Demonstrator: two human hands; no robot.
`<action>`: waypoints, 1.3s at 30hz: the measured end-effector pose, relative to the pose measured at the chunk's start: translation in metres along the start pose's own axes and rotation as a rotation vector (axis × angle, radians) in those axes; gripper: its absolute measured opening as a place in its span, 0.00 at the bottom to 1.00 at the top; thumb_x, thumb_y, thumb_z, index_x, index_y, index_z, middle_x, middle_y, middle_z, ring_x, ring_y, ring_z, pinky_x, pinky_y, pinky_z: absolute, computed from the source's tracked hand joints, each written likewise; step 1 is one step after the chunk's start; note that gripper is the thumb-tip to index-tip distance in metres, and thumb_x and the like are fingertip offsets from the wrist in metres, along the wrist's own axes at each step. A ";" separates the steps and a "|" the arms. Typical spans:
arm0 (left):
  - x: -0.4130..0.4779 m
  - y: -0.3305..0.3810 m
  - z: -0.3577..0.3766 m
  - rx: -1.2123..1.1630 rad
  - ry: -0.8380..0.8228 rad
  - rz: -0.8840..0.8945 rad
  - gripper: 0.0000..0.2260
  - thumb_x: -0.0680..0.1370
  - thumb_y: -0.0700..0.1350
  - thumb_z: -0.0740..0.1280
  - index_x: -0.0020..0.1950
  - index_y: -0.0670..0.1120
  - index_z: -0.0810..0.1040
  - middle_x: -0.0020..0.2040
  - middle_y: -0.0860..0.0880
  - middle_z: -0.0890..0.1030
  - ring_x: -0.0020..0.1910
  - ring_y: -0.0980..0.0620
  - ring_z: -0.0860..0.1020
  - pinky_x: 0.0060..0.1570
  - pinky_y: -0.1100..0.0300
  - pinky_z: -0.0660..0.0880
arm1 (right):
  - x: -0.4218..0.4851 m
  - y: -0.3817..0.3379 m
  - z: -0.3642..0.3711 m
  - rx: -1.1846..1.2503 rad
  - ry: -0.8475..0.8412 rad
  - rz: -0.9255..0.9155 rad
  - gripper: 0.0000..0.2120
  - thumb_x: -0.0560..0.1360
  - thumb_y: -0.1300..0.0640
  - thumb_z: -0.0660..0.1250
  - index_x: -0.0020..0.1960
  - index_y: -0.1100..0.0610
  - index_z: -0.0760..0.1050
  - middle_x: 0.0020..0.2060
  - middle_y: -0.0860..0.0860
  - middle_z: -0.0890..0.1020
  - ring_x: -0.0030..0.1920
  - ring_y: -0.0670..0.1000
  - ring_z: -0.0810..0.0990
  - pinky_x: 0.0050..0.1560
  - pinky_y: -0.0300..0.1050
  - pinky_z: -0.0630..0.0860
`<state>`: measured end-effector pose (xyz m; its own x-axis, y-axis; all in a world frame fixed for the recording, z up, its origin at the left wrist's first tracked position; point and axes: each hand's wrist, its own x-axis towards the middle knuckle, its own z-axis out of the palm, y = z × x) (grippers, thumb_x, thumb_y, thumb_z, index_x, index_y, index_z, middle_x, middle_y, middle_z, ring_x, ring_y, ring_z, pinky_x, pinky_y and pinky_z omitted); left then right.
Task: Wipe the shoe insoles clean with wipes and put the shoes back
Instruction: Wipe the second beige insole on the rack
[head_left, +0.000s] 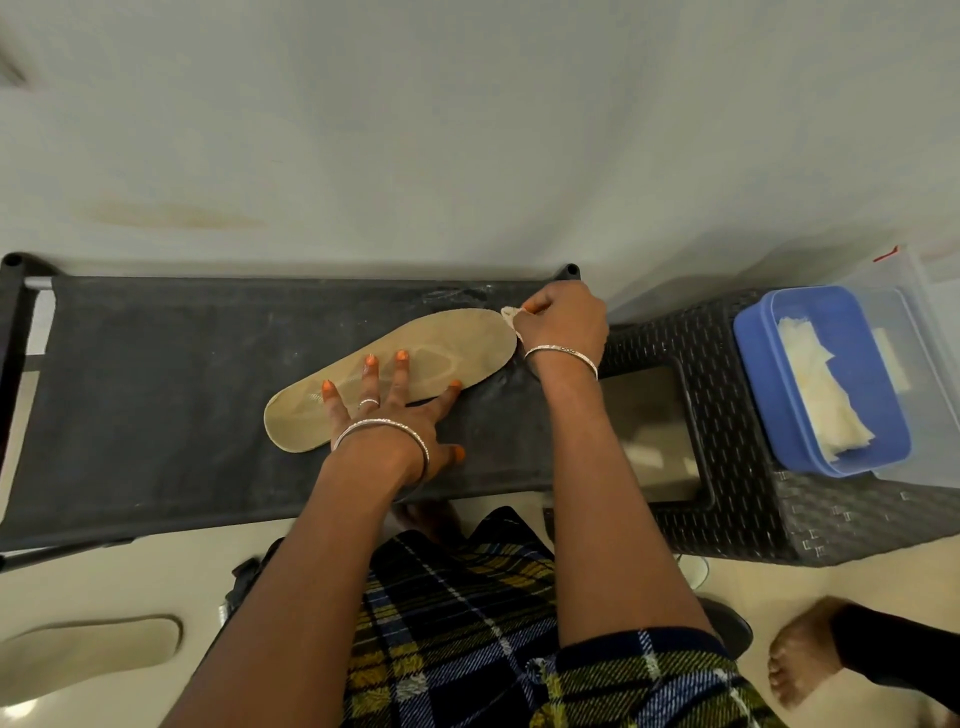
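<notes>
The insole lies flat on the dark fabric surface; it is tan, thin, long and rounded at both ends, with a fine patterned face; I judge it light and floppy, apt to slide or curl under a rub, so I'd pin it mid-length and wipe outward; my left hand presses it so, fingers straight and spread; my right hand pinches a small crumpled white wipe at its right end; a blue tub stands nearby.

Insole on rack top; wipes box on stool right.
</notes>
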<state>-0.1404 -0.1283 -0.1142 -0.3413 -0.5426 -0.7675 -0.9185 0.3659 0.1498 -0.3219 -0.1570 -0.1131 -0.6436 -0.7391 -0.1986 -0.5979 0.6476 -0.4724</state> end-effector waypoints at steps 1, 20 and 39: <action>0.000 0.000 0.000 0.002 -0.004 0.001 0.35 0.78 0.66 0.58 0.75 0.68 0.37 0.75 0.50 0.26 0.74 0.40 0.28 0.68 0.29 0.35 | 0.000 0.000 0.000 -0.008 -0.037 -0.048 0.02 0.72 0.58 0.74 0.42 0.54 0.85 0.43 0.52 0.86 0.47 0.55 0.83 0.49 0.42 0.77; -0.001 0.000 -0.001 0.003 -0.002 0.005 0.34 0.78 0.67 0.57 0.74 0.69 0.37 0.75 0.50 0.26 0.74 0.41 0.28 0.68 0.29 0.35 | 0.001 -0.006 0.009 -0.148 -0.249 -0.036 0.06 0.68 0.54 0.77 0.45 0.51 0.86 0.46 0.51 0.86 0.51 0.52 0.83 0.54 0.43 0.79; -0.002 0.002 -0.002 -0.006 -0.009 -0.012 0.33 0.78 0.66 0.57 0.74 0.70 0.37 0.75 0.50 0.26 0.74 0.42 0.28 0.68 0.29 0.35 | -0.007 -0.021 0.022 -0.259 -0.373 -0.039 0.12 0.64 0.54 0.78 0.46 0.56 0.83 0.44 0.54 0.84 0.46 0.55 0.84 0.47 0.44 0.81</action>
<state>-0.1419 -0.1280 -0.1110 -0.3281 -0.5401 -0.7750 -0.9237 0.3550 0.1437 -0.2943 -0.1695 -0.1205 -0.4303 -0.7492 -0.5034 -0.7486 0.6079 -0.2647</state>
